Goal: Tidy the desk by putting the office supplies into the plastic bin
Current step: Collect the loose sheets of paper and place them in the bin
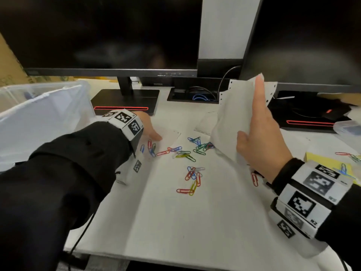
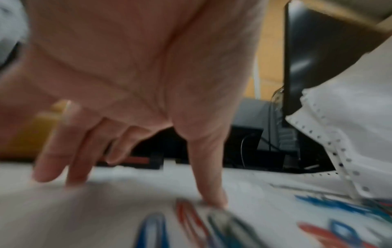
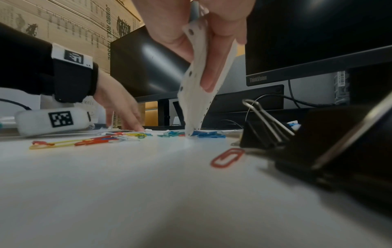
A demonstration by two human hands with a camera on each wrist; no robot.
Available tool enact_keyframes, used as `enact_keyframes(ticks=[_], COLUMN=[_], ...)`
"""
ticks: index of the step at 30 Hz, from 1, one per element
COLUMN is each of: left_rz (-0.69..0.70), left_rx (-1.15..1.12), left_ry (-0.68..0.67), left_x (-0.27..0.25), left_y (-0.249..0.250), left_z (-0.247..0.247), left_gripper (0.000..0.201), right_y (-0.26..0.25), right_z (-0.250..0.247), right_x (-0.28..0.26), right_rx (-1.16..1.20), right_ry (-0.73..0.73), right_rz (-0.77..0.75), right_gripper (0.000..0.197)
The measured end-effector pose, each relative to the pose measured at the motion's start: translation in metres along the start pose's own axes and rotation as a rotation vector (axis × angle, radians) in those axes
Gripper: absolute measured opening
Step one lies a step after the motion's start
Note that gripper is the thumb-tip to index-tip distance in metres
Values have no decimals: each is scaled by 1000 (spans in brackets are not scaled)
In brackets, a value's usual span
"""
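Colored paper clips point(image 1: 192, 174) lie scattered over the middle of the white desk, with another bunch point(image 1: 201, 146) farther back. My left hand point(image 1: 154, 134) reaches across them beside the clear plastic bin point(image 1: 45, 114); one straight fingertip point(image 2: 212, 199) presses the desk next to a red clip, near a small white sheet point(image 1: 172, 136). My right hand point(image 1: 252, 116) pinches perforated white paper sheets point(image 1: 232, 114) upright, their lower edge touching the desk by the blue clips point(image 3: 208, 134). The sheets point(image 3: 194, 100) hang between thumb and fingers.
Two dark monitors point(image 1: 97, 36) point(image 1: 304, 40) on black stands close off the back. A yellow sticky pad point(image 1: 324, 163) with clips on it and a small clear box point(image 1: 348, 131) sit at the right. Black binder clips point(image 3: 265, 132) and a lone red clip point(image 3: 228, 157) lie near my right wrist.
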State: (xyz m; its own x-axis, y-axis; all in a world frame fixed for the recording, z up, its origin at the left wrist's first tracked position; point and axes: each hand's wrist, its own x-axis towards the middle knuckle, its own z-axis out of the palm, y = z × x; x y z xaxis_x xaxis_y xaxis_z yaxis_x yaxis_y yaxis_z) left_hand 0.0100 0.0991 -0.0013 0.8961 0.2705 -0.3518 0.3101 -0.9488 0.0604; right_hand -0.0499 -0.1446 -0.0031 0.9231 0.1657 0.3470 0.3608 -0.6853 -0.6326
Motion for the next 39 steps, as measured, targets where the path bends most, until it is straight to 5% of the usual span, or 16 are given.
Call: enact_keyframes(ticks=[4, 15, 22, 26, 31, 36, 39], left_rz=[-28, -86, -28, 153, 551, 809, 899], left_rx=[43, -170, -197, -173, -237, -230, -212], left_ry=[-48, -101, -199, 35, 334, 413, 443], left_x=[-5, -12, -12, -26, -68, -101, -104], left_y=[1, 4, 9, 19, 41, 70, 88], left_z=[3, -1, 4, -13, -53, -66, -65], left_gripper=[89, 90, 60, 53, 47, 60, 66], right_y=[-1, -5, -6, -4, -10, -10, -2], right_z=[-3, -6, -6, -7, -20, -33, -43], right_x=[-1, -1, -2, -3, -6, -8, -9], right_rx=[-27, -104, -70, -168, -273, -332, -235], right_ry=[92, 99, 112, 84, 128, 190, 159], right_rz=[-57, -96, -108, -125, -183, -290, -437], right_gripper=[112, 108, 110, 107, 105, 104, 85])
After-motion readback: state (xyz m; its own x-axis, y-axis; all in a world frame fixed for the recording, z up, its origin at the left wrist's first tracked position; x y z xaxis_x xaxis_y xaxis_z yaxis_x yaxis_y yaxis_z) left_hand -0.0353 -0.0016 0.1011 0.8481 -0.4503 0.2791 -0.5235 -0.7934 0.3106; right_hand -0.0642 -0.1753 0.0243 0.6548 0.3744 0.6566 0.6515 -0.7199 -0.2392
